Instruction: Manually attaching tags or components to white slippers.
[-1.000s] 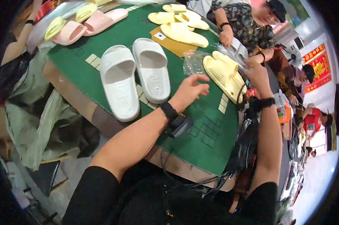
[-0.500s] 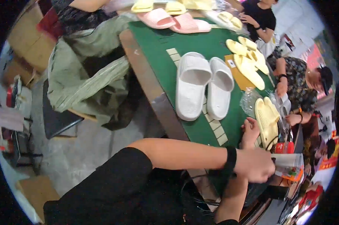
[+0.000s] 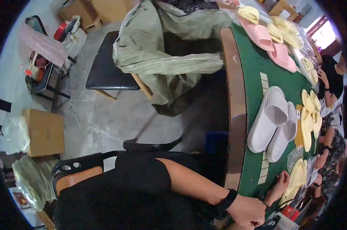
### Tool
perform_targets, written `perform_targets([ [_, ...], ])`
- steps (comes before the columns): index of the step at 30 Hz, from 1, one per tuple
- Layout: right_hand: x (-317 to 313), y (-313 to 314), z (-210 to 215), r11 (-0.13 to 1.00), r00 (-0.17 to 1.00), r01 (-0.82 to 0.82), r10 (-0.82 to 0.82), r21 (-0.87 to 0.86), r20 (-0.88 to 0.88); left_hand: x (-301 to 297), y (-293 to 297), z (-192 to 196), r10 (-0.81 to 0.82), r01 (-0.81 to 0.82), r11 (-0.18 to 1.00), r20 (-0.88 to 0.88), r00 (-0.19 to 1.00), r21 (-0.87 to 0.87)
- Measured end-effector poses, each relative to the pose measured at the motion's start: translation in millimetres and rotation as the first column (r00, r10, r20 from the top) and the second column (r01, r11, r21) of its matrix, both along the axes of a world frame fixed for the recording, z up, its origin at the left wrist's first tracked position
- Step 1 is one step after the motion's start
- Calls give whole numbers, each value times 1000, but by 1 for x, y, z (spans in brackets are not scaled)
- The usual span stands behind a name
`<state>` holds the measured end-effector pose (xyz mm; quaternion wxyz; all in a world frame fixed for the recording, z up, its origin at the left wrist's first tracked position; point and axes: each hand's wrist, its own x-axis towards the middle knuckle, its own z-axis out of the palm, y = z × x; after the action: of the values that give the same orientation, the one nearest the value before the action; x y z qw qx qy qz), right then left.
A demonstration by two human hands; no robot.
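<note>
My left forearm, with a black wristband, reaches across to the table's near edge. There my left hand [image 3: 247, 211] has its fingers curled in; what they hold, if anything, is hidden. Just beyond it, my right hand [image 3: 279, 188] lies by the table surface with bent fingers drawn together, and nothing shows between them. Beside that hand rests a pair of pale yellow slippers [image 3: 295, 180], with crumpled clear plastic [image 3: 295, 156] near them. Farther up the green table top [image 3: 254, 82] stands a pair of light grey slides [image 3: 263, 130], one next to the other, apart from both hands.
Pink slides [image 3: 283, 57] and bagged yellow ones [image 3: 248, 14] line the table's far end. More yellow slippers [image 3: 307, 122] lie across the table, where a co-worker's arm [image 3: 327, 143] rests. Left of the table are a big green sack [image 3: 142, 42], a black stool [image 3: 114, 63] and a carton [image 3: 46, 132].
My view has swung left, so table and slippers now sit farther right and more floor shows. My left hand stays close to my right one, lower in the picture.
</note>
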<state>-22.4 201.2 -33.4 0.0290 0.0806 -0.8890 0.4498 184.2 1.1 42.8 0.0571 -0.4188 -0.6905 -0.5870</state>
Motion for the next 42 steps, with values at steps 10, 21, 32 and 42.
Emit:
perform_targets([
  [10,-11,15,-4,999,999,39,-39,20,21,-3,5,-11,-60,52,982,36,998,184],
  [21,-4,4,-1,996,1000,24,-22,91,-21,-7,3,-11,-47,33,969,52,998,247],
  [32,1,1,7,997,1000,-2,1,74,19,-37,-41,-15,285,-282,956,-27,958,86],
  [42,28,-48,14,979,1000,-25,24,-202,-6,-123,-197,5,710,-818,443,-414,570,-367],
])
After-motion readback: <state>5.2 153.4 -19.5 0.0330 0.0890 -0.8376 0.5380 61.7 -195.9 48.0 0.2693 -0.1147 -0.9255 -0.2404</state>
